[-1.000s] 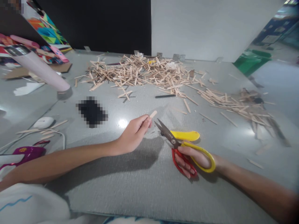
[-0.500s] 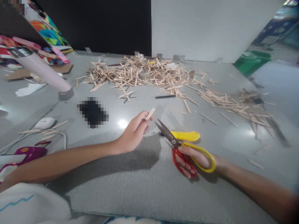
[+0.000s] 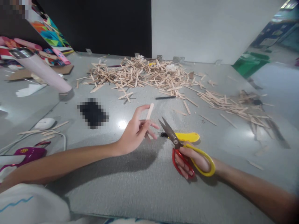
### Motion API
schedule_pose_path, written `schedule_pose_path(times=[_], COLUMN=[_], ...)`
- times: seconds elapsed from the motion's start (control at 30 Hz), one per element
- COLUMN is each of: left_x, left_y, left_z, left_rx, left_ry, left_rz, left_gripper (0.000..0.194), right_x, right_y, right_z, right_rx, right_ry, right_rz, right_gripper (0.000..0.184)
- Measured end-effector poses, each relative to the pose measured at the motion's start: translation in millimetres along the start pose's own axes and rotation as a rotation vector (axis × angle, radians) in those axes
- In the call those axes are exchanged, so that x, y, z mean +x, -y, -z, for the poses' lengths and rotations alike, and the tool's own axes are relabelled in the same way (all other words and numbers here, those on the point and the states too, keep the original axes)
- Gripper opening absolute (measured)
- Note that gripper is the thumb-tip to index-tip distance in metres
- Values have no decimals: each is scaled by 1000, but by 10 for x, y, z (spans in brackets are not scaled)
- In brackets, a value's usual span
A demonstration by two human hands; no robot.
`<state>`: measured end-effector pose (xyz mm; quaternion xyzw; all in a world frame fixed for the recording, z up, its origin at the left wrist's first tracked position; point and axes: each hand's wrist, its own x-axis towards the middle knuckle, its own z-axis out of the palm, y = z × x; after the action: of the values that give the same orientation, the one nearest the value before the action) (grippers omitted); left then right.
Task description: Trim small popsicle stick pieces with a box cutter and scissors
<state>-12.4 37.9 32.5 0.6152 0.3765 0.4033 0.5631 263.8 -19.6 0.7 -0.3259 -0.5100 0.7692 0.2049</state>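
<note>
My left hand pinches a pale wooden craft stick, its rounded end tipped up by the index finger. The other fingers of that hand are spread loosely. My right hand is closed through the handles of a pair of scissors, one loop red and one yellow. The dark blades stand slightly apart and point up and left, just right of the stick without touching it. Behind the scissors a yellow utility knife lies on the grey table.
A wide heap of craft sticks covers the back, with more scattered at right. At left are a pink bottle, a white mouse, a purple tool and a blurred-out black object. A green bin stands beyond the right edge.
My left hand has shifted its grip: its fingers have spread and the stick has turned more upright. The scissors have moved slightly right, and their blades remain a little apart.
</note>
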Motion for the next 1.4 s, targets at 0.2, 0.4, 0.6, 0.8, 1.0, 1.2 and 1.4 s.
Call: schedule_pose_path(times=[0.2, 0.4, 0.6, 0.8, 1.0, 1.2, 1.4], left_x=[-39, -100, -137, -180, -211, -245, -285], left_y=[-11, 4, -12, 38, 253, 437, 499], left_z=[-14, -57, -64, -79, -116, -128, -167], left_rx=[93, 91, 148, 157, 146, 255, 295], left_ry=[76, 136, 160, 165, 147, 121, 85], left_rz=[40, 2, -3, -47, -243, -421, -485], left_gripper=[39, 39, 39, 39, 39, 51, 50], right_x=[-34, -42, -48, -41, -32, -60, -146], right_y=[76, 123, 120, 124, 115, 87, 71], right_z=[2, -26, -15, -11, -155, -315, -401], right_rx=[-103, -80, -113, -121, -127, -155, -106], right_ry=[63, 44, 79, 54, -23, -90, -14], right_rz=[-13, -45, -11, -67, -90, -155, -159], right_gripper=[69, 67, 66, 66, 70, 73, 74])
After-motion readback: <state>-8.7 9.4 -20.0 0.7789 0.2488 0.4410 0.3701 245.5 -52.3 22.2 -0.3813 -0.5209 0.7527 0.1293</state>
